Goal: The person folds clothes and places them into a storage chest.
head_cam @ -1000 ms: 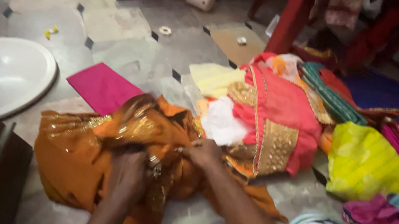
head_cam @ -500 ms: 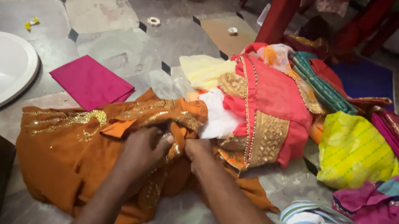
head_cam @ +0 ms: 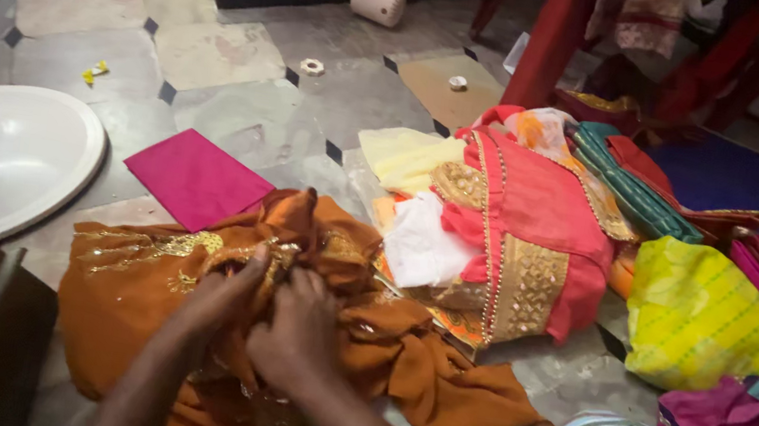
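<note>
A flat magenta fabric packet (head_cam: 196, 178) lies on the tiled floor (head_cam: 215, 50) just behind the crumpled orange garment with gold embroidery (head_cam: 137, 274), where the left hand (head_cam: 228, 291) and right hand (head_cam: 297, 337), touching, both bunch its folds tightly, beside a pink-and-gold cloth pile (head_cam: 525, 222).

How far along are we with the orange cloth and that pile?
Looks done: only the flat magenta folded piece on the floor. In hand: left hand and right hand both grip the bunched orange embroidered cloth, which is crumpled, not folded. Left: the heap beside it, with the pink-and-gold garment, yellow-green cloth and others, lies loose and unsorted.
</note>
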